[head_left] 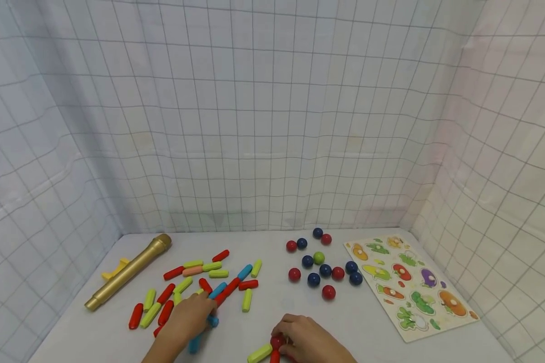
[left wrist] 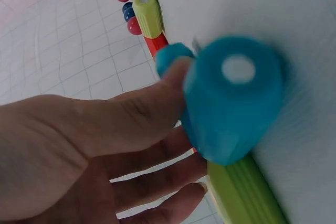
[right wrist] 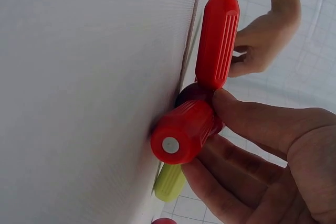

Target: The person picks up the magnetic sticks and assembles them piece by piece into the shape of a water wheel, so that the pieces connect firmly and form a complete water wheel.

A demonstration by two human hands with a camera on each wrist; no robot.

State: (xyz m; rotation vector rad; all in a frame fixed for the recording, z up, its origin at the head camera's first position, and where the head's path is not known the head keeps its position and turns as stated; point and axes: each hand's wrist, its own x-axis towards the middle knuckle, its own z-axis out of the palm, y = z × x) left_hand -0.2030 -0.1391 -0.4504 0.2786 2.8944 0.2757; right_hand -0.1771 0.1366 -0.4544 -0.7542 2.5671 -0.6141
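At the front left, my left hand (head_left: 191, 318) is over the coloured toy sticks, its thumb and fingers around a blue stick (left wrist: 231, 108) with a pale dot in its end. Another blue stick (head_left: 194, 345) lies just below this hand. Nearer the middle front, my right hand (head_left: 310, 339) pinches a red ball (head_left: 277, 342) between thumb and fingers. A yellow-green stick (head_left: 259, 353) and a red stick (head_left: 275, 357) meet that ball. In the right wrist view, a second red stick (right wrist: 218, 40) also points away from the ball, by the thumb tip.
Several red, blue and yellow-green sticks (head_left: 218, 274) lie left of centre. Several red, dark blue and green balls (head_left: 314, 280) are spread right of centre. A vegetable puzzle board (head_left: 392, 312) lies at the right. A gold toy microphone (head_left: 129, 272) and a yellow piece (head_left: 116, 268) lie far left.
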